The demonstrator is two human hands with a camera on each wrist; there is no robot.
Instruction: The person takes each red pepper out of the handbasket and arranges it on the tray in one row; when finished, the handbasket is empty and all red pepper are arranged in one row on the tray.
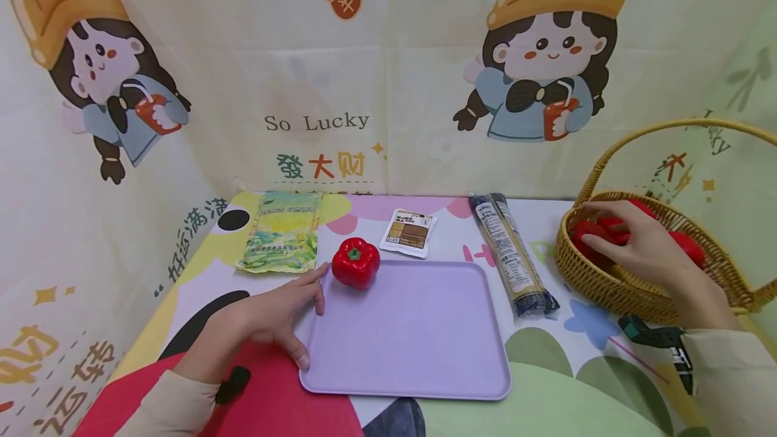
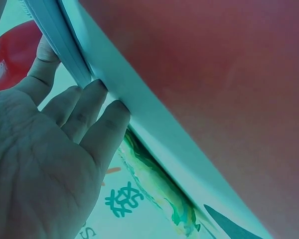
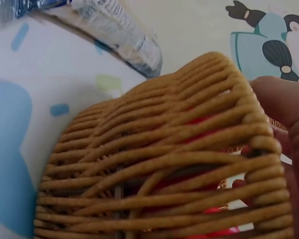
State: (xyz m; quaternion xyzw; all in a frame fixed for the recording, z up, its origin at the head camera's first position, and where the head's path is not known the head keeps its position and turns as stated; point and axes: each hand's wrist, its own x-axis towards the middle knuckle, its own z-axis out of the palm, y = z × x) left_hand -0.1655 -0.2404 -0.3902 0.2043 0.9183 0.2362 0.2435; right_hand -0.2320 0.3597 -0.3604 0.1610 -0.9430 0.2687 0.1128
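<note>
A red bell pepper (image 1: 355,264) with a green stem top sits at the back left corner of a lilac tray (image 1: 407,336). My left hand (image 1: 273,319) rests along the tray's left edge, its fingers spread and its thumb near the front left corner. In the left wrist view, the fingers (image 2: 107,127) lie fairly straight against the rim. My right hand (image 1: 643,245) reaches into a wicker basket (image 1: 573,265), thumb and fingers apart beside a red item (image 1: 589,243). The basket wall (image 3: 164,149) hides most of these fingers in the right wrist view, so a grip cannot be confirmed.
More red items (image 1: 687,248) lie in the basket, under its tall arched handle (image 1: 674,127). A green and yellow packet (image 1: 282,231) lies at the back left, a small brown and white sachet (image 1: 409,232) behind the tray. A long clear-and-blue packet (image 1: 512,255) lies between tray and basket.
</note>
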